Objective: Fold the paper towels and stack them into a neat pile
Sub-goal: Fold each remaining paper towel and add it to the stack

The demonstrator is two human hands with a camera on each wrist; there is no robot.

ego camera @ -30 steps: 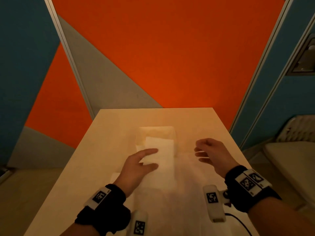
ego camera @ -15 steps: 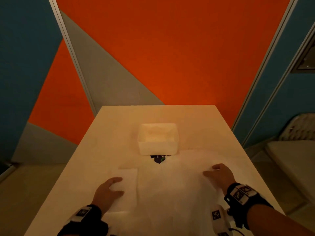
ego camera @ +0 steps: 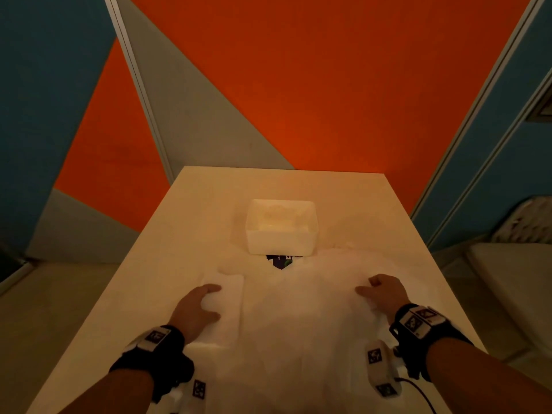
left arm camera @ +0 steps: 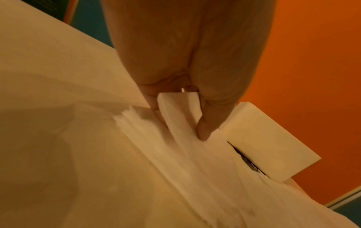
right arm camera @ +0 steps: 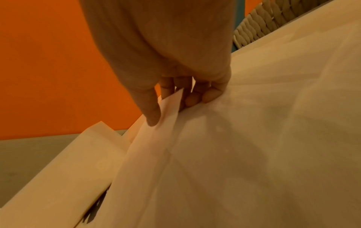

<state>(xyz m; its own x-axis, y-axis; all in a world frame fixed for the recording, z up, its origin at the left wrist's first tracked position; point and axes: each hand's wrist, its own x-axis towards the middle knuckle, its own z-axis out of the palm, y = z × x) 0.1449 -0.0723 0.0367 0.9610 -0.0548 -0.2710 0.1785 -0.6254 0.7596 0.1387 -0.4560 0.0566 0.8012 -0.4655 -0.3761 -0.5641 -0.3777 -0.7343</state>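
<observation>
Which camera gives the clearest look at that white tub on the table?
The head view: the whole white tub shows, open top and front wall. The left wrist view catches only one slanted side; the right wrist view shows just an edge.

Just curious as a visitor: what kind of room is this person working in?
Probably a staged recording room, not a home: a bare pale table against bold orange, grey and blue wall panels, and coded marker bands strapped to both wrists.
</observation>
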